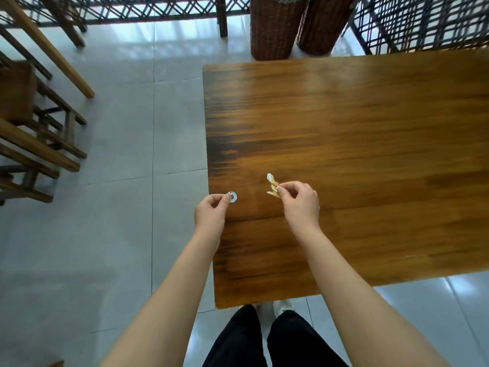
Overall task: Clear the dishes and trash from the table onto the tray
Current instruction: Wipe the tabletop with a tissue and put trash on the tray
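The grey tiled floor (105, 181) is the biggest thing here, and it goes all around the wooden table (370, 128). The table is brown and shiny, and it fills the right side of the view.

To the left of the table, well apart from it, stand some wooden chairs (39, 144). Past the far edge of the table stand two tall woven baskets (275, 30), side by side. Next to them, behind the far right corner of the table, there is dark criss-cross furniture (423, 22).

At the near edge of the table stands a person in black trousers (238, 340). One white shoe (283, 305) peeks out just under that edge. Both bare arms reach out over the table.

The right hand (300, 200) is over the table, near its left side. Its fingertips pinch a crumpled paper scrap (272, 185), yellow and white, which sticks out to the left of the hand.

The left hand (211, 210) is right at the left edge of the table. Its finger and thumb pinch a tiny white round piece (233, 197) with a dark middle. This piece is just inside the table's left edge. I cannot tell if it touches the wood or is lifted off it.
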### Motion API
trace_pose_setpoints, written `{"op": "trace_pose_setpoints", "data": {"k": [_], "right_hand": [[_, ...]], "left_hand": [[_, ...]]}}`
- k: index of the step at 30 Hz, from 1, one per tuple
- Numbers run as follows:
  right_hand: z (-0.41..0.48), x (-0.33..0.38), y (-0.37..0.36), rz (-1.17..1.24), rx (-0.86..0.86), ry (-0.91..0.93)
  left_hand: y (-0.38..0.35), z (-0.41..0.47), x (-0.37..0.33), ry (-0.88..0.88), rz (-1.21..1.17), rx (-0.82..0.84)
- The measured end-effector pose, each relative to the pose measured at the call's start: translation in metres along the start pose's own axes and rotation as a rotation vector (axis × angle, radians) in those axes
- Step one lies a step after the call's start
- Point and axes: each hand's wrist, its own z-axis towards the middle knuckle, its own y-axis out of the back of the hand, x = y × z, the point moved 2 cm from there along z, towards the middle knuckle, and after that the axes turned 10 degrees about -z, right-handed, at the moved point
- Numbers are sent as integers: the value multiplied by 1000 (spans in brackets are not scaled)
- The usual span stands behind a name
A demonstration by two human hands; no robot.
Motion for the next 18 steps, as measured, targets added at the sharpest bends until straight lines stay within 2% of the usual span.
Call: {"op": "trace_pose_setpoints", "data": {"k": [5, 11, 18], "right_hand": [[-5, -12, 32, 137, -116, -59], [-18, -40, 76, 180, -200, -67], [-46, -97, 146, 204, -380, -207]], "left_hand": [[-31, -24, -24, -25, -8, 97], [-69, -57, -43, -43, 15, 207], [-119, -103, -53, -56, 41, 303]]}}
